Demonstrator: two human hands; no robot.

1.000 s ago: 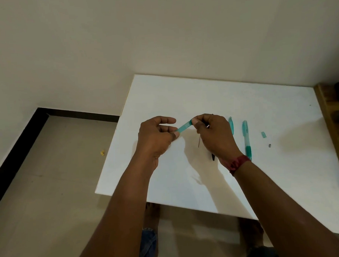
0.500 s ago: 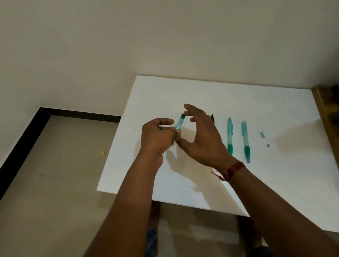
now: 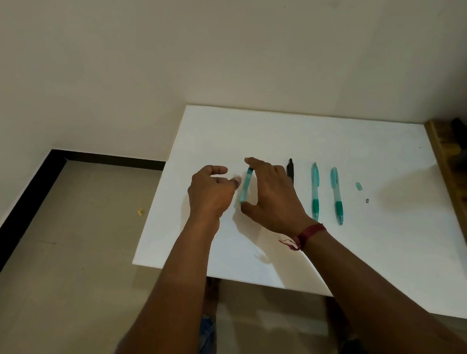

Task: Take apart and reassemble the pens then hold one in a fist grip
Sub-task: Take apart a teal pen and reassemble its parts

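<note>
pinching teal barrel (image 3: 245, 185) endwise, right hand (image 3: 273, 199) half hides black pen (image 3: 290, 169); left hand (image 3: 209, 194) loosely curled, empty.

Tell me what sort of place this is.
Probably a plain room at home, serving as a workspace: a white table against a bare beige wall, a floor with dark skirting, and teal pens laid out. The right hand holds a pen barrel.

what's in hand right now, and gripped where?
The right hand pinches a teal pen barrel by its two ends, forefinger on the top, thumb at the bottom. The left hand seems to hold nothing.
</note>
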